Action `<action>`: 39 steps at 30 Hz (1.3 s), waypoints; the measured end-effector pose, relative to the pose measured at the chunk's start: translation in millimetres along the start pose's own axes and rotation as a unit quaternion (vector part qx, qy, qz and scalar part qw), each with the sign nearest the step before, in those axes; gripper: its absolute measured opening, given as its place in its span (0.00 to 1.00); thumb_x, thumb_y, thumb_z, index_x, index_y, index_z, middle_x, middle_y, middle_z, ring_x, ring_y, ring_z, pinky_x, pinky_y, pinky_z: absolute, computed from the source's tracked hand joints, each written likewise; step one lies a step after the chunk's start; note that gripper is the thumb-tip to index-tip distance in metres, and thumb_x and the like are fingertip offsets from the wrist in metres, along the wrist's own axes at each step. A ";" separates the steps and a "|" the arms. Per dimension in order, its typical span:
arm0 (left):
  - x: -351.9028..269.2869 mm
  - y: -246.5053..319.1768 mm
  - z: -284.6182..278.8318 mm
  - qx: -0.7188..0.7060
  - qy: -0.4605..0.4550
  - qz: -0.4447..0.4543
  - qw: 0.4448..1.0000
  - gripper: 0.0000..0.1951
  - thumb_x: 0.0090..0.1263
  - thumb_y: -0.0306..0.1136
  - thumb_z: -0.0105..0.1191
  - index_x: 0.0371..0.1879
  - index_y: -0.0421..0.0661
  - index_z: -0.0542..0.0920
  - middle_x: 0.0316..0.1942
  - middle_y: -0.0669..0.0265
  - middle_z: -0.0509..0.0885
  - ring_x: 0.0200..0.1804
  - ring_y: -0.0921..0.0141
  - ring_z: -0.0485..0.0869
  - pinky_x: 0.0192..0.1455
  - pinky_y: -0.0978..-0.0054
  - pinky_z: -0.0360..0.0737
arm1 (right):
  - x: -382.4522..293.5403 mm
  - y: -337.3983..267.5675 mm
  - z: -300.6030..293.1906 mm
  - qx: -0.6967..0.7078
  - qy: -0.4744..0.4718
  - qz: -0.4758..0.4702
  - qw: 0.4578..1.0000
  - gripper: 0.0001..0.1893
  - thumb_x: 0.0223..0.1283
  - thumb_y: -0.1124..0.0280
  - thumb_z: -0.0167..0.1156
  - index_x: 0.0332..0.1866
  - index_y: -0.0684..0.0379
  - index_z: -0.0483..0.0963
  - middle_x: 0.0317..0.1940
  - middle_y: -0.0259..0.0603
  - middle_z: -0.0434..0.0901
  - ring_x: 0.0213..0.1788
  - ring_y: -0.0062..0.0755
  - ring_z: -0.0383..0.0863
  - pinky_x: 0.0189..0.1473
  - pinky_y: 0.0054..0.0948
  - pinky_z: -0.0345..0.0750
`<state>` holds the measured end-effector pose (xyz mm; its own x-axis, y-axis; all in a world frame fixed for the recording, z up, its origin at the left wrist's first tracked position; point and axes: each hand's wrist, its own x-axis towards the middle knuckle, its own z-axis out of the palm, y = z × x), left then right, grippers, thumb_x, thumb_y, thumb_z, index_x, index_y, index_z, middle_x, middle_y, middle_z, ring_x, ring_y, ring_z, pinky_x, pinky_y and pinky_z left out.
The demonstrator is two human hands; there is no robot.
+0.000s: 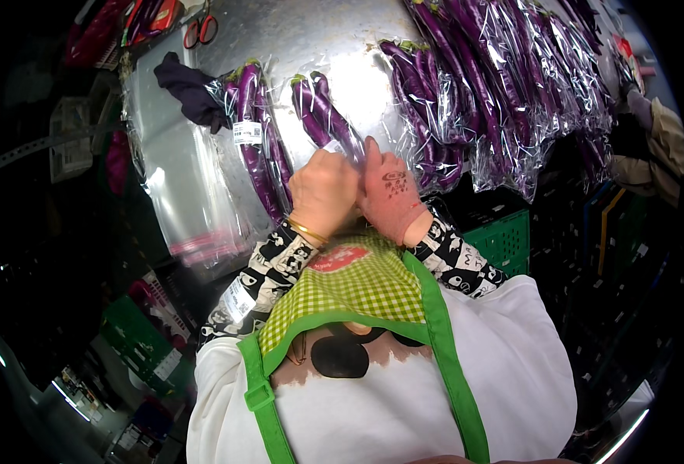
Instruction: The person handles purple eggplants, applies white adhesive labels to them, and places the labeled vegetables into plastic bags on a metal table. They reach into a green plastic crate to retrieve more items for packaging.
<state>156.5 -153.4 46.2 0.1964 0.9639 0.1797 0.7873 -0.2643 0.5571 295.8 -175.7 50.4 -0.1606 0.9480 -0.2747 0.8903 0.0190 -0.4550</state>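
Long purple eggplants (322, 113) in a clear plastic bag lie on the metal table in front of me. My left hand (324, 188), bare with a gold bangle at the wrist, is closed over the bag's lower end, beside a white label (335, 147). My right hand (391, 188), in a pink glove, grips the same bag from the right, one finger pointing up along it. The fingertips of my left hand and the lower bag end are hidden. Just left lies another bag of eggplants (255, 156) with a white printed label (247, 133).
Flat clear plastic bags (173, 151) lie on the left of the metal table (295, 35), with a dark purple glove (188, 93) over them. Red-handled scissors (201, 32) lie beyond. Bagged eggplants (498, 87) crowd the right side. A green crate (498, 238) stands below the table.
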 end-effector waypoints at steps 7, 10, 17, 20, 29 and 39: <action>1.2 -21.3 3.4 -0.162 0.004 -0.069 0.984 0.04 0.61 0.24 0.59 0.30 0.36 0.83 0.26 0.60 0.83 0.23 0.73 0.82 0.27 0.77 0.77 | 5.5 18.2 2.4 0.065 -0.002 -0.048 0.997 0.40 0.60 0.63 0.62 0.75 0.59 0.52 0.43 0.58 0.75 0.46 0.55 0.77 0.50 0.45 0.75; -2.0 -24.8 5.6 -0.241 -0.012 -0.169 0.956 0.05 0.65 0.25 0.57 0.32 0.35 0.83 0.27 0.64 0.84 0.24 0.77 0.81 0.27 0.81 0.76 | 9.7 31.6 -3.5 0.123 -0.032 -0.063 0.990 0.41 0.62 0.58 0.62 0.76 0.51 0.50 0.43 0.59 0.75 0.45 0.55 0.78 0.49 0.44 0.76; 1.3 -33.5 5.3 -0.437 -0.079 -0.286 0.849 0.08 0.68 0.27 0.58 0.38 0.34 0.81 0.31 0.65 0.85 0.25 0.77 0.81 0.31 0.83 0.77 | 19.3 42.8 -4.1 0.179 -0.075 -0.071 0.978 0.40 0.64 0.57 0.60 0.76 0.52 0.48 0.43 0.62 0.76 0.46 0.60 0.79 0.50 0.46 0.76; 6.9 -37.9 2.9 -0.422 -0.101 -0.230 0.871 0.09 0.67 0.30 0.61 0.35 0.34 0.81 0.29 0.66 0.84 0.24 0.78 0.80 0.31 0.83 0.77 | 21.3 47.1 6.9 0.172 -0.047 -0.074 0.981 0.40 0.63 0.57 0.60 0.76 0.52 0.48 0.42 0.61 0.77 0.45 0.61 0.79 0.49 0.47 0.77; 27.2 -1.0 -7.2 -0.013 -0.053 -0.074 0.996 0.25 0.55 0.51 0.72 0.20 0.44 0.73 0.13 0.65 0.73 0.16 0.69 0.74 0.21 0.71 0.72 | 19.8 32.9 -2.3 0.137 -0.067 -0.025 0.988 0.37 0.62 0.65 0.59 0.75 0.58 0.53 0.48 0.58 0.77 0.49 0.55 0.78 0.54 0.44 0.75; 31.0 -2.3 -0.8 0.041 -0.104 -0.007 0.994 0.18 0.68 0.44 0.59 0.22 0.44 0.76 0.16 0.58 0.78 0.22 0.55 0.80 0.24 0.60 0.75 | 17.9 38.1 5.0 0.125 -0.033 -0.044 0.991 0.41 0.60 0.59 0.60 0.76 0.55 0.49 0.42 0.59 0.77 0.44 0.58 0.80 0.48 0.47 0.78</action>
<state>160.3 -123.0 51.2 0.2955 0.9553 -0.0039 0.8341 -0.2560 0.4886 324.7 -159.6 23.8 -0.2677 0.9232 -0.2759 0.7394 0.0132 -0.6732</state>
